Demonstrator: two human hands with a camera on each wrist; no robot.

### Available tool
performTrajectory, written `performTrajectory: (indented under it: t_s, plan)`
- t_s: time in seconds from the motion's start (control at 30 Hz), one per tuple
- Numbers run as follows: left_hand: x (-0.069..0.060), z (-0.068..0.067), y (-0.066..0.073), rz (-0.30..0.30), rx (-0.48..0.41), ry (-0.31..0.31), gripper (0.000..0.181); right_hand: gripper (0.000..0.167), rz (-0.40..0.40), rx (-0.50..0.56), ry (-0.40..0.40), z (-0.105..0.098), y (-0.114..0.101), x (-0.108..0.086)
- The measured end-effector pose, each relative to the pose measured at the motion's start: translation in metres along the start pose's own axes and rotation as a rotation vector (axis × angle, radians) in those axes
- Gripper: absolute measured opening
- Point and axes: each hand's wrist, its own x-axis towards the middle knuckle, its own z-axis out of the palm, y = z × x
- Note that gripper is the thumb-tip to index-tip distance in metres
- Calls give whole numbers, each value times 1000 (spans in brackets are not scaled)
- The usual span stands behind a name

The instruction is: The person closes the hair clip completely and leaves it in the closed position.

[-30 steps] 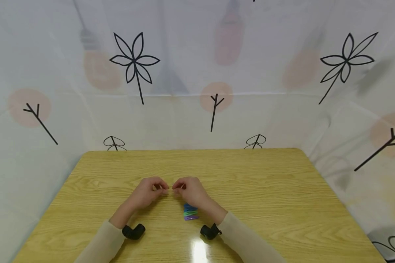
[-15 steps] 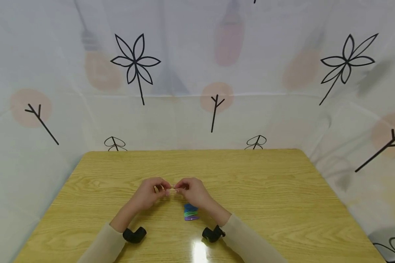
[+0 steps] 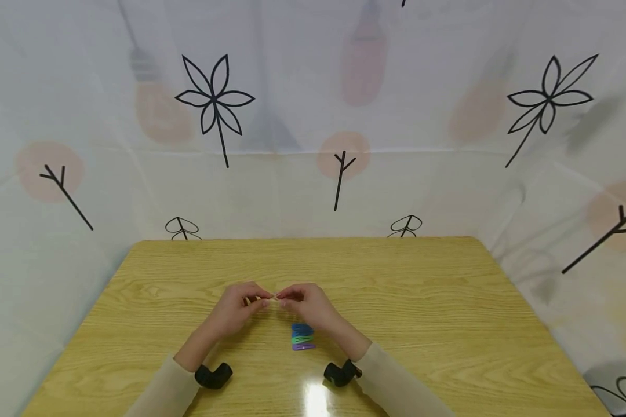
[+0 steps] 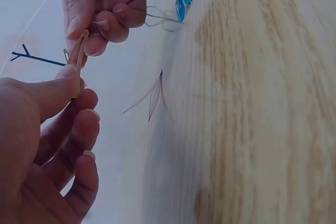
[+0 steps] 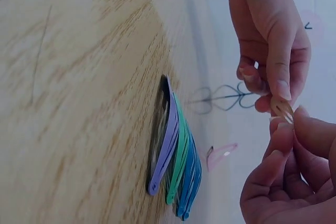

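Observation:
My left hand (image 3: 233, 307) and right hand (image 3: 313, 307) meet fingertip to fingertip above the table. Between them is a small beige-orange snap hair clip (image 4: 81, 56), pinched at one end by each thumb and forefinger. In the right wrist view the same hair clip (image 5: 284, 110) is partly covered by the fingers. On the table below the right hand lies a row of snap hair clips: a purple clip (image 5: 166, 145), a green clip (image 5: 180, 150) and blue clips (image 5: 191, 174), close side by side.
The wooden table (image 3: 407, 301) extends around the hands, backed by a patterned white cloth (image 3: 292, 191). Black wrist cameras stick out over the table. A pink outlined shape (image 5: 223, 155) shows beyond the clips; I cannot tell what it is.
The fingertips of both hands, slightly apart a second ago, have come together at the beige-orange hair clip. The right forearm has shifted slightly to the right. The clips on the table stay put.

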Motion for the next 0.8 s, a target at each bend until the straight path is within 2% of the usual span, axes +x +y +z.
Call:
performTrajectory:
  t_s: [0.2, 0.33, 0.53, 0.8]
  plan:
    - [-1, 3, -2, 23, 7, 33, 14, 22, 4, 46, -14, -1, 0, -2]
    - [-2, 5, -2, 38, 18, 57, 13, 27, -6, 78, 4, -2, 0, -2]
    - [-2, 7, 1, 29, 28, 76, 12, 12, -16, 129, 62, 0, -1, -1]
    - [-2, 8, 3, 37, 65, 98, 9, 11, -31, 43, 53, -1, -4, -3]
